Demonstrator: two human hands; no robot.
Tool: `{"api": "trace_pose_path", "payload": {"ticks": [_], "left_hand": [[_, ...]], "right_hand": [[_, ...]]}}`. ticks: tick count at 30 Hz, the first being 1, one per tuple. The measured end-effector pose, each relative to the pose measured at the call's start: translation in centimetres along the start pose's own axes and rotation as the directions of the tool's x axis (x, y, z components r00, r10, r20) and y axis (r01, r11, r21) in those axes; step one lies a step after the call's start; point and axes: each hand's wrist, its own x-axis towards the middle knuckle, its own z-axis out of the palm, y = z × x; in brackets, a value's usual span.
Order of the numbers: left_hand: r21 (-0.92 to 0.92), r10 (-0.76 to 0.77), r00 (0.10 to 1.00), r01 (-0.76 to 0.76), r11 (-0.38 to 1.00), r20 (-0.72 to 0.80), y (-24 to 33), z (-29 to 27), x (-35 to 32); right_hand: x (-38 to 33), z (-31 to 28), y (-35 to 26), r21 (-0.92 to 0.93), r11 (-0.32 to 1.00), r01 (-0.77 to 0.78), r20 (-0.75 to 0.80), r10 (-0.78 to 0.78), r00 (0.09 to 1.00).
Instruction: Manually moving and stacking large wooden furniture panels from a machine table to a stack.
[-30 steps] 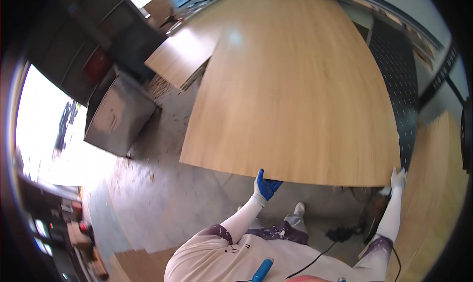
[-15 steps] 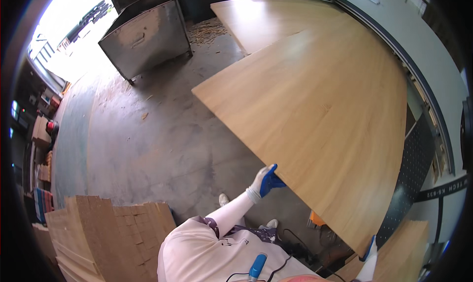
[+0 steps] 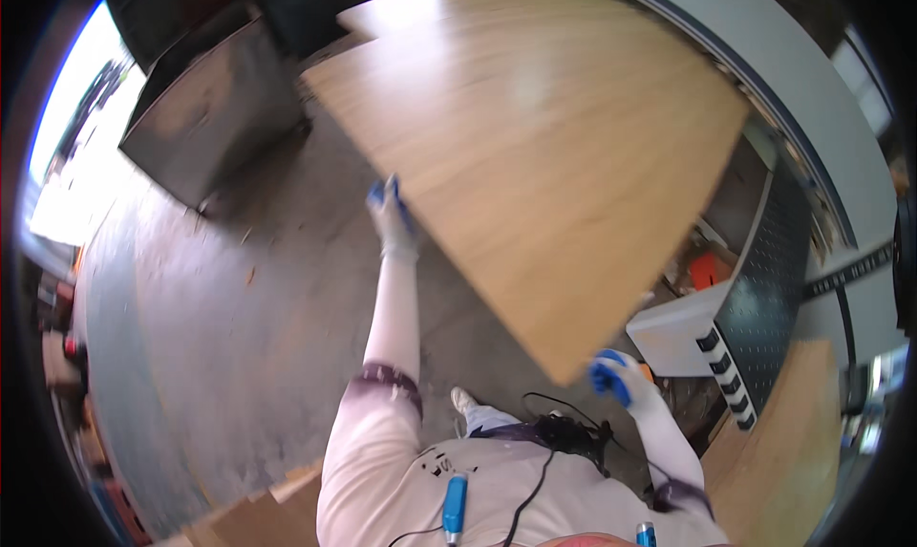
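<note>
A large wood-grain panel point(image 3: 544, 174) slants across the view, its pointed near corner toward my body. My left hand point(image 3: 390, 213), in a white glove with a blue palm, is closed on the panel's left edge, thumb up beside it. By the near corner, my right hand point(image 3: 621, 377) wears a matching glove; its fingers are loosely curled and slightly apart, with nothing seen in them. A narrow gap seems to lie between those fingers and the panel, though blur softens it. Another wood-grain panel point(image 3: 396, 14) shows beyond the far left part of the first.
A long white machine point(image 3: 802, 88) borders the right side. Its black perforated side table point(image 3: 764, 270) stands right of the panel. A metal bin point(image 3: 215, 117) sits at the far left. Another board point(image 3: 788, 442) lies at lower right, and a cable point(image 3: 564, 399) hangs near my waist.
The panel has shifted away from me and leftward in view, uncovering the side table. My left hand is farther along its edge; my right hand has come off the near corner. The view has turned.
</note>
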Motion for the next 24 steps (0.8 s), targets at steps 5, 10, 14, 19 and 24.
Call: {"api": "trace_pose_path", "payload": {"ticks": [5, 10, 14, 19, 24], "left_hand": [[0.55, 0.014, 0.976, 0.11, 0.828, -0.217, -2.1, -7.5, -5.2], [0.373, -0.306, 0.941, 0.337, 0.864, -0.142, -4.8, -8.5, -8.4], [0.301, -0.273, 0.962, 0.262, 0.917, -0.007, -6.0, -7.7, -12.4], [0.399, -0.312, 0.943, 0.332, 0.855, -0.115, -5.7, -7.1, -16.7], [0.659, -0.171, 0.924, 0.366, 0.657, -0.343, -5.3, -6.2, -18.4]], "right_hand": [[6.4, 1.9, -5.9, -0.322, 0.876, 0.359, 0.401, -0.217, 0.89], [12.9, -5.1, -13.8, -0.477, 0.676, 0.561, 0.161, -0.56, 0.812], [18.5, -13.6, -15.1, -0.657, 0.629, 0.415, -0.168, -0.659, 0.733], [23.6, -22.1, -13.5, -0.894, 0.29, 0.34, -0.095, -0.867, 0.489], [31.5, -29.9, -13.7, -0.967, 0.099, 0.236, -0.019, -0.948, 0.318]]}}
